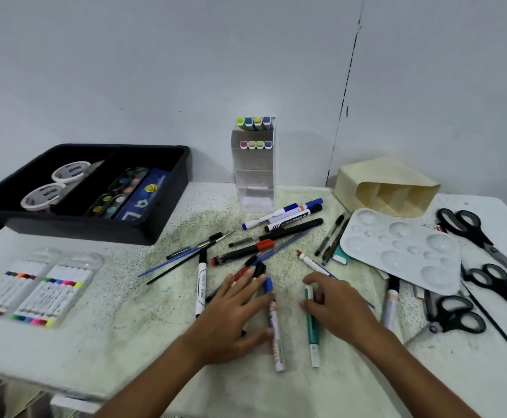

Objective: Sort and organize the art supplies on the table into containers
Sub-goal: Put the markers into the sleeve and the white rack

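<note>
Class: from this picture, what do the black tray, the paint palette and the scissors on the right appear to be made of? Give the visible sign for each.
Black tray: probably matt moulded plastic; dull surface, rounded rim, moulded divider.
Palette: likely glossy white plastic; smooth pressed wells that catch the light.
Scissors: grey blades that look like metal, with black, slightly shiny handles, probably plastic.

The two white tape rolls in the black tray at far left read "NITBY". Print on the markers is too blurred to read
</note>
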A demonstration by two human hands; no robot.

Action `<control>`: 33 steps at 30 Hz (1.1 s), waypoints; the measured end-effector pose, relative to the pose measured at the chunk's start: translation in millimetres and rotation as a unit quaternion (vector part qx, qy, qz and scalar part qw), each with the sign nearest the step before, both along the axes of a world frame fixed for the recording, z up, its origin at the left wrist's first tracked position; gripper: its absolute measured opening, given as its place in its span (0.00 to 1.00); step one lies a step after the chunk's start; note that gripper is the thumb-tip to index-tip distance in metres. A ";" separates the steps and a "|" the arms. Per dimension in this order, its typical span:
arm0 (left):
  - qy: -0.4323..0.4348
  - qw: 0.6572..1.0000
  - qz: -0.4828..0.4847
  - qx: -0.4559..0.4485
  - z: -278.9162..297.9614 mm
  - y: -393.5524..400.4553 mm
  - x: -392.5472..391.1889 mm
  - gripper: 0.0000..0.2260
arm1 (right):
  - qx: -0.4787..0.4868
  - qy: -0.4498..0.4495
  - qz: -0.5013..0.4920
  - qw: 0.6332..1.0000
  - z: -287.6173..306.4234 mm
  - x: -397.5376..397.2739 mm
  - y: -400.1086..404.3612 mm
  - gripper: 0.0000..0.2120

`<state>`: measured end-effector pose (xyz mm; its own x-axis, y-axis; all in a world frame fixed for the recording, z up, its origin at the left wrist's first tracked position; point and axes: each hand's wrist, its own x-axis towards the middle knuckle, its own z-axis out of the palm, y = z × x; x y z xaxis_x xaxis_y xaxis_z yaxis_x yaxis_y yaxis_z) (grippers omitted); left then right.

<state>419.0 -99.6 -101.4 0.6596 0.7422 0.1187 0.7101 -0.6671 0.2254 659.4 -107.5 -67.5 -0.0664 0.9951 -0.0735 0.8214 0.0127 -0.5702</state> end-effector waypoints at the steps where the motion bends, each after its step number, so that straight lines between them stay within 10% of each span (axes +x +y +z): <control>1: -0.002 1.000 0.001 -0.004 1.2 0.8 -1.5 0.28 | 0.002 0.000 0.002 1.000 -0.4 -0.9 0.9 0.18; 13: -0.091 0.995 0.027 -0.004 8.5 14.8 11.0 0.23 | 0.102 0.129 -0.062 0.984 5.1 28.6 -5.8 0.09; 20: -0.193 0.972 0.022 -0.128 41.0 62.5 95.0 0.24 | 0.212 0.057 -0.239 0.946 17.1 112.2 -13.7 0.11; 33: -0.067 0.983 0.056 -0.159 34.2 102.5 205.6 0.30 | 0.011 -0.085 -0.326 0.941 5.7 145.3 -18.2 0.27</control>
<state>624.6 2.9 -67.2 0.5666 0.8224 -0.0511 0.7243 -0.4675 0.5068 804.6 -125.7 -61.8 0.5708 0.8211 -0.0074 0.7373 -0.5165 -0.4354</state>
